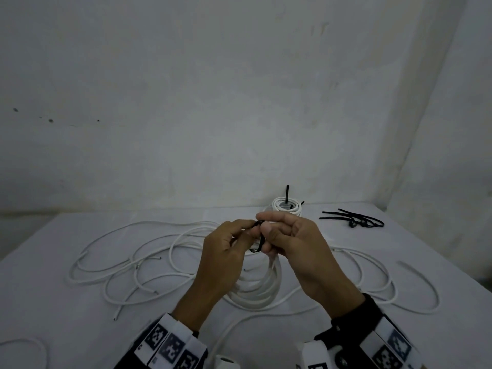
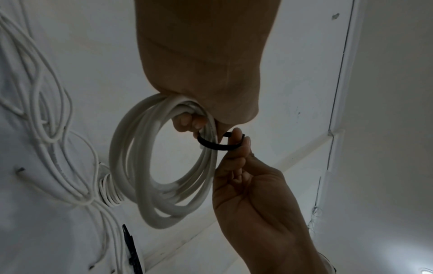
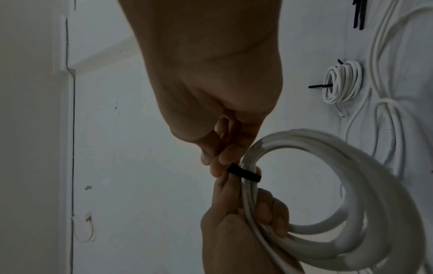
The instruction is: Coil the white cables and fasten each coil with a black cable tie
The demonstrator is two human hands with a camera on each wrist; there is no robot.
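A white cable coil (image 1: pixel 263 286) hangs above the table between my two hands. My left hand (image 1: pixel 246 231) grips the top of the coil (image 2: pixel 131 148), its fingers (image 3: pixel 269 213) curled round the strands. A black cable tie (image 1: pixel 259 243) loops round the coil just beside that grip. My right hand (image 1: pixel 267 231) pinches the tie (image 2: pixel 215 145) between thumb and fingers (image 3: pixel 220 161). In the right wrist view the tie (image 3: pixel 246 174) crosses the bundled coil (image 3: pixel 328 140). How the tie's end is fastened is hidden by the fingers.
A tied white coil (image 1: pixel 287 206) with a black tail sticking up sits at the back of the white table (image 1: pixel 66 328). Several spare black ties (image 1: pixel 354 219) lie at the back right. Loose white cables (image 1: pixel 119 262) sprawl left and right (image 1: pixel 372 275) of my hands.
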